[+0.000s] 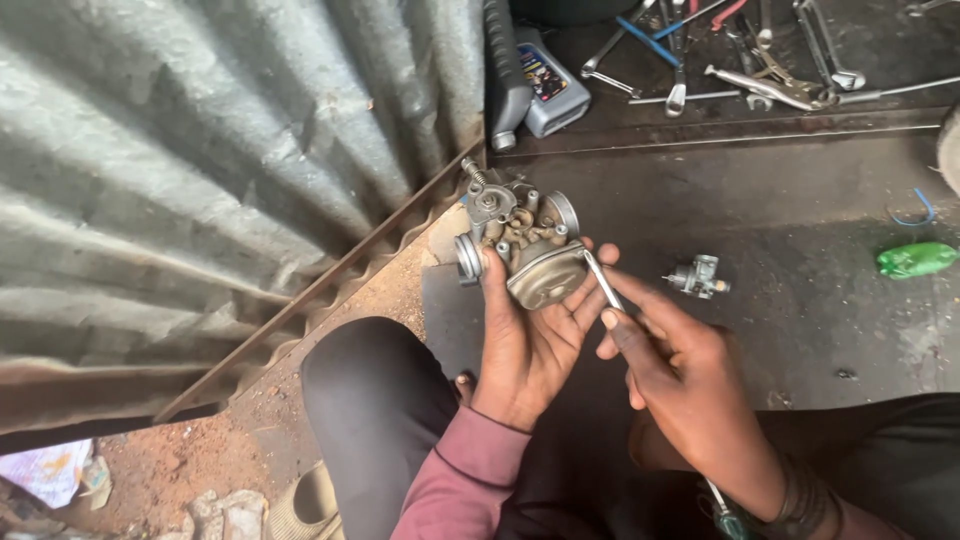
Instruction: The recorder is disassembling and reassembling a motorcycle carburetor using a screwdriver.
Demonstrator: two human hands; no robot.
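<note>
Carb [520, 240] sits cupped in the left hand [530, 345], fingers wrapped round its bowl, over the knees. Right hand [680, 375] pinches a thin screwdriver [603, 282], tip at the bowl edge. I'd keep the tip square and grip firm so it doesn't slip. Small part [697, 277] and wrenches [760, 70] lie further out.

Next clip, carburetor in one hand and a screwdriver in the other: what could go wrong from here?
1. The left hand alone cradles the carburetor in the air; a slip of the screwdriver in the right hand could jab the fingers beside its tip.
2. Any loosened screw may drop onto the dark, dirty floor and be hard to find.
3. The small metal part lies loose on the floor nearby and could get kicked.
</note>
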